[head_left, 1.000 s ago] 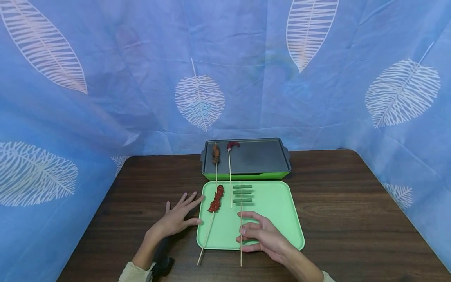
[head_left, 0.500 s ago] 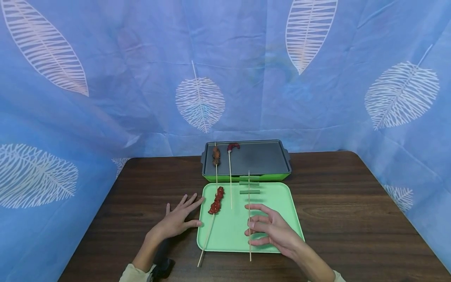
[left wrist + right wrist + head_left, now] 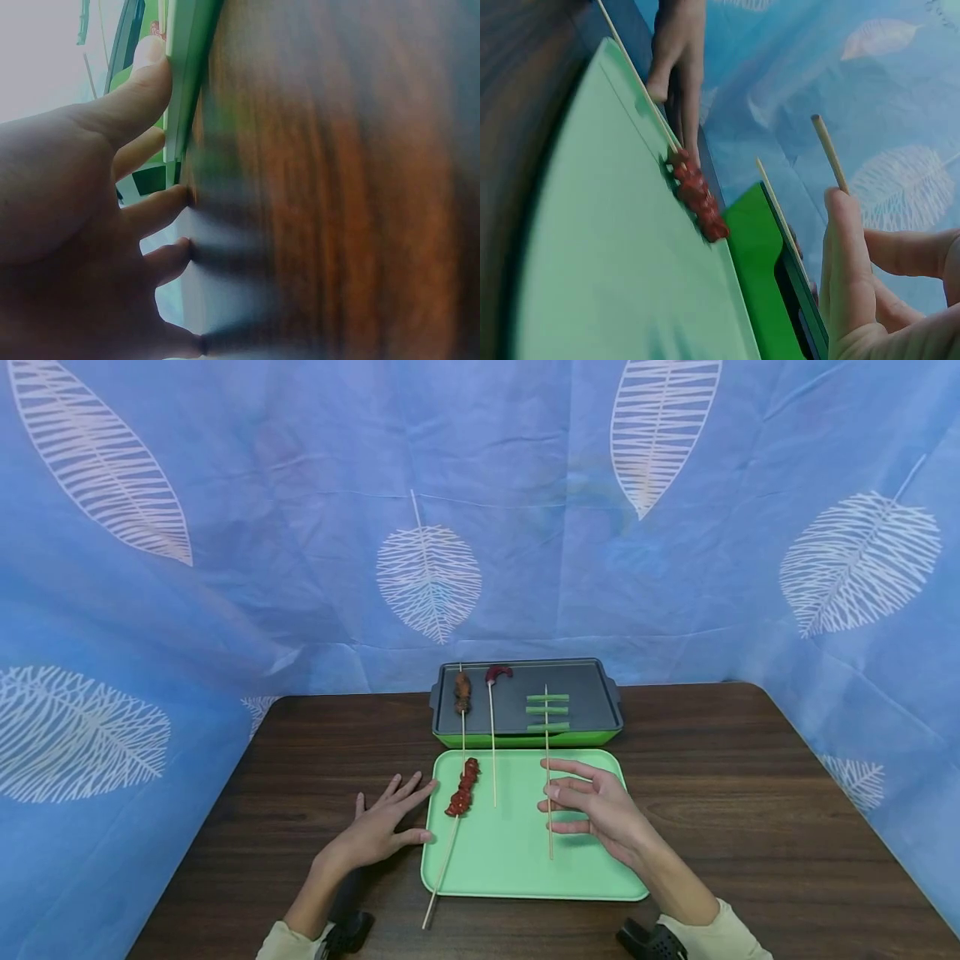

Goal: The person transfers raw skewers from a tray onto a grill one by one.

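Note:
My right hand [image 3: 592, 802] pinches the stick of a green vegetable skewer [image 3: 547, 711] between thumb and fingers, above the light green tray [image 3: 510, 881]. The skewer's several green pieces overlap the dark grill plate [image 3: 577, 677] in the head view. In the right wrist view the stick's end [image 3: 829, 150] sticks out past my fingers. My left hand [image 3: 375, 831] lies spread on the table, thumb and forefinger at the tray's left edge; the left wrist view shows the thumb [image 3: 142, 82] along the tray's side. A red meat skewer [image 3: 461, 787] lies on the tray's left part.
A brown meat skewer [image 3: 462, 692] and a dark red curled skewer [image 3: 498, 673] lie on the left of the grill plate, their sticks reaching over the tray. The dark wooden table [image 3: 720, 777] ends at a blue curtain [image 3: 525, 568] with white leaf prints.
My right hand has moved forward and to the right with the green vegetable skewer, bringing its pieces from over the tray to over the grill plate. The left hand has stayed still.

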Available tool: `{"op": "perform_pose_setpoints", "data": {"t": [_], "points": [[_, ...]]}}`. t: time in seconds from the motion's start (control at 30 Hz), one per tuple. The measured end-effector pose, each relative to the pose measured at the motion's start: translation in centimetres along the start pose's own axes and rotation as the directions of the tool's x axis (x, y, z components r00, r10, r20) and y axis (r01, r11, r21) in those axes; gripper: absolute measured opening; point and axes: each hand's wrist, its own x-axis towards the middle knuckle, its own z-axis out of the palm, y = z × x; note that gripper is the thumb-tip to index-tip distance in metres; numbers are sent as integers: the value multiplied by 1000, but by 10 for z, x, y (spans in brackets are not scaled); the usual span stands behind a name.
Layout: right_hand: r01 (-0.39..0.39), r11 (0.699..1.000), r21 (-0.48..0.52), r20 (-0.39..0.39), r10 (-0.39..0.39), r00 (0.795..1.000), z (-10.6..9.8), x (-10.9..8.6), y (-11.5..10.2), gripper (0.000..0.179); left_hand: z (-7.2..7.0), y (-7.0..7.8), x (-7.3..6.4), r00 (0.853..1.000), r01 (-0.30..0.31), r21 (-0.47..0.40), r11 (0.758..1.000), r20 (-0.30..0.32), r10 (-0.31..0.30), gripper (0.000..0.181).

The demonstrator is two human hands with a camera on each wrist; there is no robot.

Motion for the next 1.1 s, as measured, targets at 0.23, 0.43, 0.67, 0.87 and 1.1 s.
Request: {"op": "perform_pose_setpoints", "data": {"t": [0.23,0.43,0.67,0.87,1.1], "points": [[-2,1000,-30,-81,0,997,-12,20,-13,54,-1,1,-1,1000,-9,-2,1000,-7,9,80],[-17,1000,-25,-108,14,994,-17,36,-20,54,-1,-1,1,1000,3,5,1000,-3,-3,79],[-33,999,12,-151,34,988,-19,54,-23,52,-1,0,1,1000,9,10,1000,-2,-9,79],[-40,998,47,-186,48,981,-24,62,-19,50,-1,0,1,1000,12,7,1000,-4,-12,78],[-30,995,91,-216,49,975,-27,66,-12,49,-1,0,0,1000,4,13,1000,-1,-4,78]]}}
